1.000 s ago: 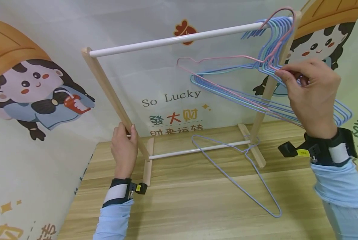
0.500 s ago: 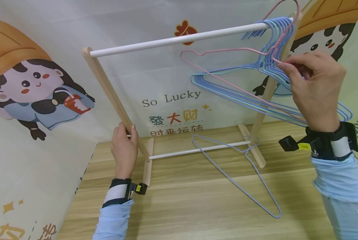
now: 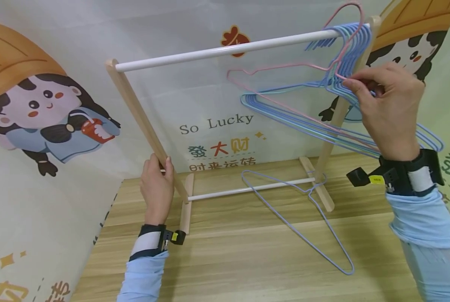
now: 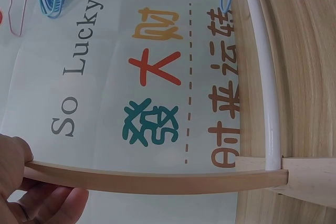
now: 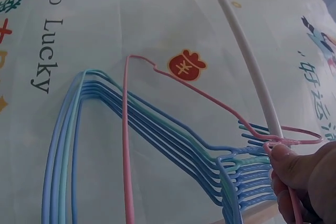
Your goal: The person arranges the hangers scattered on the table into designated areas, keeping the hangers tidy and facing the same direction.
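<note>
Between thumb and fingers my right hand (image 3: pixel 392 107) pinches a pink wire hanger (image 3: pixel 275 67) by its shoulder, just below the neck. The pink hook rises above the rack's white top rail (image 3: pixel 217 51), in front of the hanging bunch; whether it touches the rail I cannot tell. Several blue and teal hangers (image 5: pixel 173 129) hang close together at the rail's right end. My left hand (image 3: pixel 158 188) grips the left wooden post (image 3: pixel 140 117) of the rack, and the left wrist view shows thumb and fingers around that post (image 4: pixel 147 182).
A single blue hanger (image 3: pixel 289 222) lies on the wooden table (image 3: pixel 225 260), its hook end by the lower white rail (image 3: pixel 247 190) and the right foot (image 3: pixel 321 195). A printed backdrop (image 3: pixel 179 96) stands right behind the rack.
My right hand rose with the pink hanger, lifting its hook, then shifted left and slightly up. The pink hook now sits farther left over the bunch. My left hand stays on the post.
</note>
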Motion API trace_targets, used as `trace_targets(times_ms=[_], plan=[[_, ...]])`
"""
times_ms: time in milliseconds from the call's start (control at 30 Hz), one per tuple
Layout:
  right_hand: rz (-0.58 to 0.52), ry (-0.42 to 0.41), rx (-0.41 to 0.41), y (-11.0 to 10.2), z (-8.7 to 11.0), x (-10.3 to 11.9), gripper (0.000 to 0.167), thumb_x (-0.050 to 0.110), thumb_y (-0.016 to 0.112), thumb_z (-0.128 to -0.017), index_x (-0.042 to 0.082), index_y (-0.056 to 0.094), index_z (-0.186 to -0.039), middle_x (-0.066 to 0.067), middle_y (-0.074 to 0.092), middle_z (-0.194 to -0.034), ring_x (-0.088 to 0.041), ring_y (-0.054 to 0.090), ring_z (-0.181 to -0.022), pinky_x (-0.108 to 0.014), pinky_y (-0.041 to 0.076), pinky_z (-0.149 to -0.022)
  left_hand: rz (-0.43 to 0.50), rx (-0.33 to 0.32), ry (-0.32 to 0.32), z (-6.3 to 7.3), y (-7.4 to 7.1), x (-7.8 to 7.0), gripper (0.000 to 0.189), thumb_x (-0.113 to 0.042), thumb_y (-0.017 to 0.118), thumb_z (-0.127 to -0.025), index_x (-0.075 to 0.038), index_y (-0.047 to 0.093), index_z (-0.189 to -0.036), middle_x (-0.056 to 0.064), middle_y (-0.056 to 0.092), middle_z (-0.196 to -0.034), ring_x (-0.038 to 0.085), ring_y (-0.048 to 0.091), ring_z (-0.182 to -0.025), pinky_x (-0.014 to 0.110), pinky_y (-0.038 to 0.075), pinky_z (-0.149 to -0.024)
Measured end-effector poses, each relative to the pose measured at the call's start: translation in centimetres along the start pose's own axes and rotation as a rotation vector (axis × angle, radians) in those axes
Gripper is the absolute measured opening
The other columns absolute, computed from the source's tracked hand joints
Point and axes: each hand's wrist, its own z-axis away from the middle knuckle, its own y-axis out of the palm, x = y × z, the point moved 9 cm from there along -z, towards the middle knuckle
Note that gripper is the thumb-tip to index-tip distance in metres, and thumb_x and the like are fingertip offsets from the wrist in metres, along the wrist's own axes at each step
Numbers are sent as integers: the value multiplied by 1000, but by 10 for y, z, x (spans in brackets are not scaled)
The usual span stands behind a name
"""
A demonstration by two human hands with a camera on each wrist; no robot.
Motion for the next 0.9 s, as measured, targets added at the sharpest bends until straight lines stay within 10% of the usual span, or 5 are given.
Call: trace_targets(times_ms=[200, 900], plan=[[12, 27, 43, 9, 4, -3, 18, 6, 79, -89, -7, 77, -101, -19, 69, -90, 3, 48, -79, -15, 36, -68, -2, -4, -1, 0, -1, 0, 27, -24, 56, -106, 3, 57, -102, 19, 58, -89, 34, 64, -79, 46, 53, -60], [38, -11, 49, 11, 19, -1, 21, 3, 83, -84, -9, 75, -99, -23, 68, -88, -12, 52, -79, -20, 33, -72, -5, 7, -8, 2, -3, 1, 27, -24, 57, -106, 2, 58, -103, 17, 57, -89, 34, 64, -80, 46, 53, -61]])
